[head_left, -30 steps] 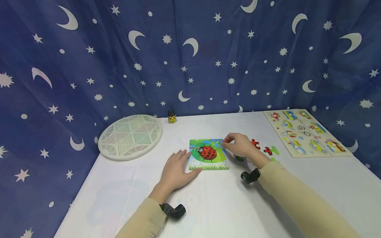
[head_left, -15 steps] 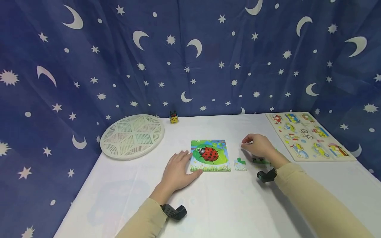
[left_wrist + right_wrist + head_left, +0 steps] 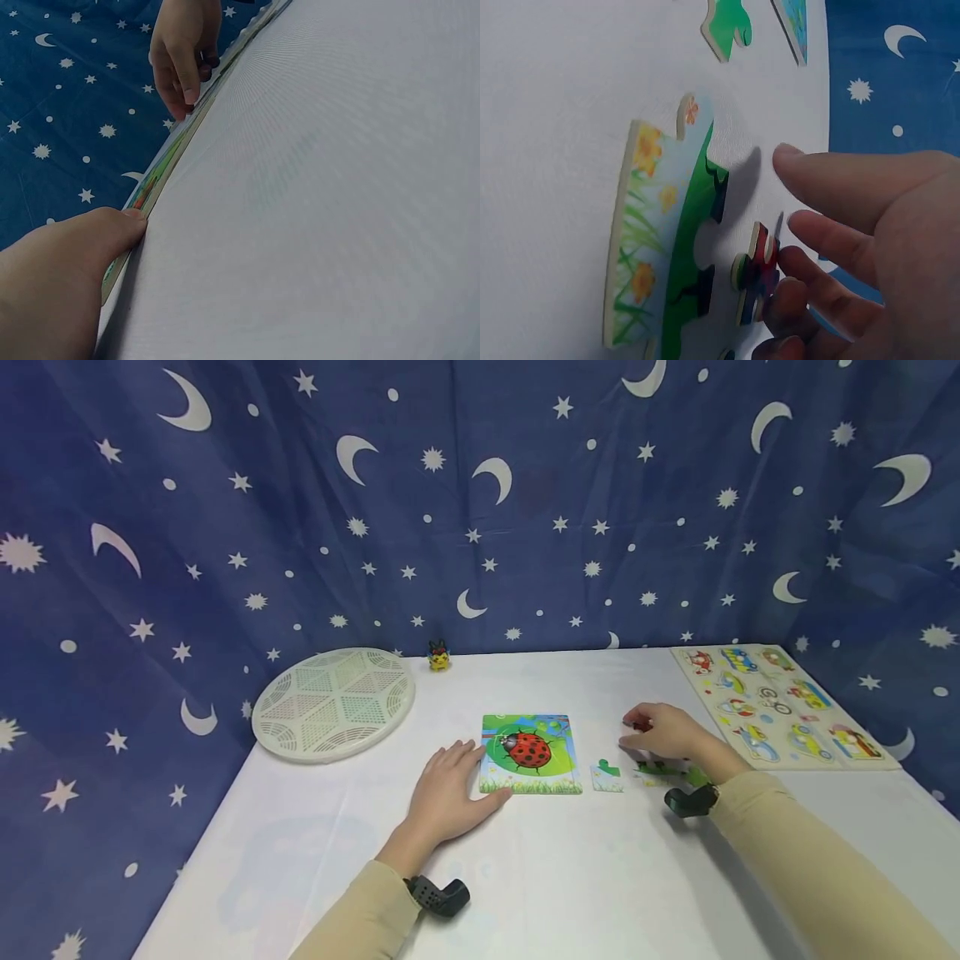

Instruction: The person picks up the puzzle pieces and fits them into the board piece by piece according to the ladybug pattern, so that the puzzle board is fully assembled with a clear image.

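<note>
A square ladybug jigsaw puzzle [image 3: 528, 753] lies on the white table. My left hand [image 3: 442, 802] rests along its left side, thumb touching the near edge, as the left wrist view also shows. Right of the puzzle, my right hand [image 3: 663, 731] reaches down over loose jigsaw pieces. In the right wrist view its fingers [image 3: 825, 289] are beside a small red piece [image 3: 762, 262], while the thumb stands apart from it; whether a fingertip touches is unclear. A flowered edge piece [image 3: 645, 225] lies close by. One corner piece [image 3: 606, 778] sits between puzzle and hand.
A pale wooden peg-puzzle board [image 3: 780, 702] with vehicle pictures lies at the right rear. At the left is a round white perforated tray [image 3: 333, 706]. A small yellow figurine [image 3: 438, 657] stands at the back, before a blue star-and-moon curtain [image 3: 525, 510].
My right hand has left the puzzle's upper right corner and moved right, over the loose pieces, with its fingers lowering. The corner piece is now uncovered. My left hand has stayed put.
</note>
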Action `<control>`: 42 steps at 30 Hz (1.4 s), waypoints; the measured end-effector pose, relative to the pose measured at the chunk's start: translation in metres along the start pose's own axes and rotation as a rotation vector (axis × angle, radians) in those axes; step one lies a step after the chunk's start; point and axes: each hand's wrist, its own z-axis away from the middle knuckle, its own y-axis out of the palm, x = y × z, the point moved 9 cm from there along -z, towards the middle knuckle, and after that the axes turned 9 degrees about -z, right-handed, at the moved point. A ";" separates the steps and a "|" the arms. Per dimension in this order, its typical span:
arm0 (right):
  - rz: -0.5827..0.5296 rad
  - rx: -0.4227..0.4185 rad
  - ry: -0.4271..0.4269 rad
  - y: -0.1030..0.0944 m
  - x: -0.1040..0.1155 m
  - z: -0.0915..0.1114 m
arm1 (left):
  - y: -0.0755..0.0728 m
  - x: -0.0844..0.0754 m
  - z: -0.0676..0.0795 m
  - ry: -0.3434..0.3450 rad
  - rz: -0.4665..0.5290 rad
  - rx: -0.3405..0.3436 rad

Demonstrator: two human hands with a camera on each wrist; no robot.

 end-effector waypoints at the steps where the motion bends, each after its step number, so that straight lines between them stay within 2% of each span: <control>1: -0.001 0.006 0.003 -0.001 -0.001 0.001 | 0.000 0.000 0.000 0.001 -0.001 0.002; 20: 0.034 0.027 0.155 -0.014 -0.031 0.003 | -0.003 0.000 -0.001 0.000 -0.010 0.004; 34: -0.040 0.010 0.260 -0.017 -0.040 0.005 | -0.002 -0.002 -0.002 -0.003 0.004 0.009; 42: -0.035 -0.020 0.237 -0.011 -0.035 0.002 | -0.002 -0.001 -0.001 -0.003 0.008 0.005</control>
